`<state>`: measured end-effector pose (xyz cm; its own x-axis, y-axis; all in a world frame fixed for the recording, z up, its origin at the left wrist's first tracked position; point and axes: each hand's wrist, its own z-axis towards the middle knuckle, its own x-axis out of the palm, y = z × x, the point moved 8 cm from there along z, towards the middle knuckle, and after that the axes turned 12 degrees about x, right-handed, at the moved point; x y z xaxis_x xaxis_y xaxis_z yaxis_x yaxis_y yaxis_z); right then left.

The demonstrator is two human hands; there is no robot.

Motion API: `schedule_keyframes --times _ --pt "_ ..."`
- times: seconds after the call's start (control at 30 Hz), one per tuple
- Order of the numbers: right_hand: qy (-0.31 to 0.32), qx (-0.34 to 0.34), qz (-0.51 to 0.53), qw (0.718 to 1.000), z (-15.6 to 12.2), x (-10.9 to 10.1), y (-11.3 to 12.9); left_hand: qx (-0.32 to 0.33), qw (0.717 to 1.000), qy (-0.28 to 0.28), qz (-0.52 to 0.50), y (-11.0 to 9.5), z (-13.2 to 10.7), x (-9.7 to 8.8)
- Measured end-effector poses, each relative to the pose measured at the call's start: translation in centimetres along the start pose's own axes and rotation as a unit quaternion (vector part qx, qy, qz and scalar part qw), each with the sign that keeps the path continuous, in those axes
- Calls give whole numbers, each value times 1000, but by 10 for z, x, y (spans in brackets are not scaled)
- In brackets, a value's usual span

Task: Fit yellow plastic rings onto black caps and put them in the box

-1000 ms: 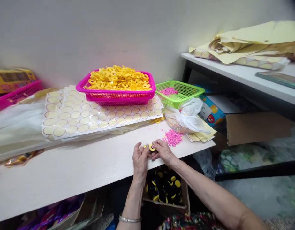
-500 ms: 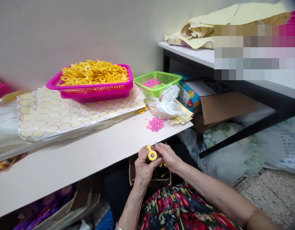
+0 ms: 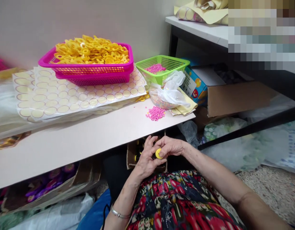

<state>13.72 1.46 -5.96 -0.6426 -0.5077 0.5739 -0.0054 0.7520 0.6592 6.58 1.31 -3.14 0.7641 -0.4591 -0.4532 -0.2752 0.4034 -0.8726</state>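
Note:
Both hands meet below the front edge of the white table (image 3: pixel 90 137), over my lap. My left hand (image 3: pixel 147 159) cups a small yellow round piece (image 3: pixel 158 153) from below, fingers curled. My right hand (image 3: pixel 171 147) pinches the same piece from the right, thumb and fingers pressed on it. Just under the hands sits an open cardboard box (image 3: pixel 132 155) with dark and yellow parts. A small heap of pink beads (image 3: pixel 156 113) lies on the table above the hands.
A pink basket (image 3: pixel 94 72) heaped with yellow rings stands on sheets of round stickers (image 3: pixel 66 95). A green basket (image 3: pixel 162 68) holds pink beads beside a white plastic bag (image 3: pixel 170 92). A cardboard box (image 3: pixel 233 95) and a shelf (image 3: pixel 205 30) lie right.
My hands have come off the table edge and down toward my lap with the yellow piece. The view has shifted lower, and the right hand now closes over the piece.

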Motion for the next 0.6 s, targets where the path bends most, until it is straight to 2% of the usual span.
schedule_keyframes --times 0.17,0.33,0.47,0.53,0.6 --pt "-24 19 -12 999 2 -1 -8 20 999 23 43 -2 1 9" --pt "-40 -51 36 997 -3 5 -24 34 996 55 54 -4 -8 22" --pt "-100 -87 67 989 -9 2 -44 16 996 80 32 -1 -17 33" --pt "-126 -91 56 986 -11 4 -47 12 996 87 30 0 -21 33" --pt "-142 -89 -9 986 -11 10 -43 17 995 91 22 -2 -23 27"
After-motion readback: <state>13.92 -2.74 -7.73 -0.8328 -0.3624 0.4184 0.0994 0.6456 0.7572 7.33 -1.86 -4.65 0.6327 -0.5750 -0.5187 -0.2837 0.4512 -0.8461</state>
